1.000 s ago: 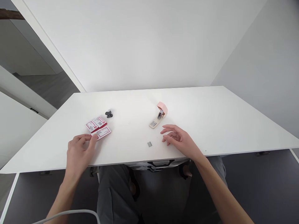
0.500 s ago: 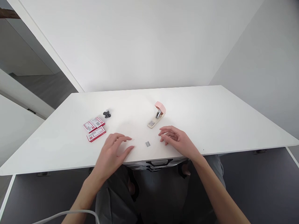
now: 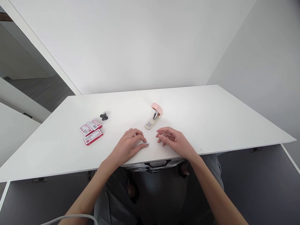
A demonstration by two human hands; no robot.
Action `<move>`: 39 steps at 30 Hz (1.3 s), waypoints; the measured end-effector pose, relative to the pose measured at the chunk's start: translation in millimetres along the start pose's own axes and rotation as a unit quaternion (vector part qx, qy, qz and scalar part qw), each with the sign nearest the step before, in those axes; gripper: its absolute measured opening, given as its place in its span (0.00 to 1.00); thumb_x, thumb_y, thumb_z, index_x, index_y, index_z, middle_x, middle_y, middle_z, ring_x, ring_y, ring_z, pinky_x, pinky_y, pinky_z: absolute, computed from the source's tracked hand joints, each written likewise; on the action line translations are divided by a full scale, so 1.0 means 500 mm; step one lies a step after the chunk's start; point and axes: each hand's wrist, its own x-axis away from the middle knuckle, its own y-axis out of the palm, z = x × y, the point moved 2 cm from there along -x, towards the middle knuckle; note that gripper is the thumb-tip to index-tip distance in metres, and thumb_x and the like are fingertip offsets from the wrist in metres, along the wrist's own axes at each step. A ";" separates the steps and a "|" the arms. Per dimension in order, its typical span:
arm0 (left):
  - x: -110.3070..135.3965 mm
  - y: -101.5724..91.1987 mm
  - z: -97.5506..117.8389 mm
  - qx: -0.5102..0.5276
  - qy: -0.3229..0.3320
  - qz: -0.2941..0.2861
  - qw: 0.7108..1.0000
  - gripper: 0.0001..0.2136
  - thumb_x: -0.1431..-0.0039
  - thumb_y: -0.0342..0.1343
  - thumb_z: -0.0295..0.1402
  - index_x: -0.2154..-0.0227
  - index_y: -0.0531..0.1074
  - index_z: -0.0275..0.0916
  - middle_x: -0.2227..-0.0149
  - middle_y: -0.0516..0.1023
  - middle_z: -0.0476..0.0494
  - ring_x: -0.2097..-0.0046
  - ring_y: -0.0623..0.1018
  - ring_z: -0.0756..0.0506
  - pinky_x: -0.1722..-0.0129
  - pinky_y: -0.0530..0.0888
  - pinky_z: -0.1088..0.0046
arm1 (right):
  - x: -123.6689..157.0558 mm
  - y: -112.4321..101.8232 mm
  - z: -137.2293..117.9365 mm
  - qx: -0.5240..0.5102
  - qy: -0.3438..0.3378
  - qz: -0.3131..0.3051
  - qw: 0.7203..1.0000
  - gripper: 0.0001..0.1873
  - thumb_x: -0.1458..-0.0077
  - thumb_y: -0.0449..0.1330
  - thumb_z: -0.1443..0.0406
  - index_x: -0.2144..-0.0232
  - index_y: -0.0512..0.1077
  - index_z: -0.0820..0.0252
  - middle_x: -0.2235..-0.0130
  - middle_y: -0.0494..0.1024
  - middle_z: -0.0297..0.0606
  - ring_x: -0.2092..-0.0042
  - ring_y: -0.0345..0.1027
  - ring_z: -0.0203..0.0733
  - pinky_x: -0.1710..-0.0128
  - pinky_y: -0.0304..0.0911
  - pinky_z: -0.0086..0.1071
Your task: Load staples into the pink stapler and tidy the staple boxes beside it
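Observation:
Between the thumb and index finger of my left hand (image 3: 130, 143) is a small grey strip of staples (image 3: 146, 143), pinched close to the tabletop near the front edge. My right hand (image 3: 172, 140) rests on the table to the right, its fingers loosely curved and apart, with nothing seen in them. Just beyond both hands stands a pink and cream stapler (image 3: 154, 116), its pink top raised and the metal magazine showing.
Red and white staple boxes (image 3: 91, 128) lie on the left of the white table (image 3: 199, 115). Behind them sits a small dark staple remover (image 3: 103, 116). Black drawer handles (image 3: 158, 163) show below the front edge. A pale cable (image 3: 70, 215) crosses my left forearm.
My left hand has moved right and closed its thumb and finger on the staple strip, which lay flat on the table before. My right hand keeps about the same pose.

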 end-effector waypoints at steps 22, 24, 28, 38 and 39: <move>-0.127 0.037 0.027 0.204 0.005 0.041 0.978 0.10 0.31 0.57 0.40 0.65 0.79 0.42 0.58 0.80 0.43 0.60 0.78 0.47 0.61 0.76 0.68 | -0.007 -0.006 0.004 -0.042 -0.009 0.051 0.998 0.19 0.36 0.63 0.47 0.59 0.74 0.56 0.66 0.82 0.38 0.64 0.78 0.44 0.64 0.76 0.39; -0.125 0.041 0.026 0.178 0.019 0.052 0.983 0.10 0.30 0.56 0.39 0.64 0.79 0.42 0.59 0.80 0.44 0.62 0.77 0.48 0.62 0.74 0.68 | -0.008 -0.007 0.006 -0.033 -0.004 0.055 0.998 0.20 0.36 0.62 0.45 0.61 0.75 0.56 0.67 0.82 0.38 0.65 0.78 0.44 0.63 0.77 0.39; -0.117 0.049 0.022 0.131 0.045 0.069 0.988 0.09 0.30 0.57 0.39 0.55 0.77 0.43 0.57 0.79 0.43 0.62 0.77 0.47 0.62 0.75 0.68 | -0.009 -0.009 0.009 -0.029 -0.006 0.061 0.998 0.21 0.36 0.62 0.45 0.61 0.75 0.56 0.67 0.82 0.38 0.64 0.78 0.44 0.64 0.76 0.39; -0.117 0.064 0.027 0.015 0.105 0.149 0.983 0.07 0.30 0.58 0.39 0.58 0.78 0.44 0.56 0.82 0.43 0.54 0.80 0.44 0.54 0.78 0.64 | -0.005 -0.009 -0.002 0.000 0.016 0.081 0.997 0.22 0.38 0.63 0.43 0.61 0.77 0.55 0.65 0.83 0.38 0.67 0.77 0.43 0.59 0.75 0.43; -0.117 0.064 0.026 0.012 0.103 0.159 0.982 0.07 0.30 0.58 0.39 0.57 0.78 0.44 0.56 0.82 0.43 0.54 0.80 0.44 0.54 0.77 0.64 | -0.006 -0.009 -0.002 -0.005 0.014 0.084 0.996 0.22 0.38 0.63 0.43 0.60 0.76 0.55 0.64 0.83 0.39 0.66 0.78 0.44 0.59 0.76 0.43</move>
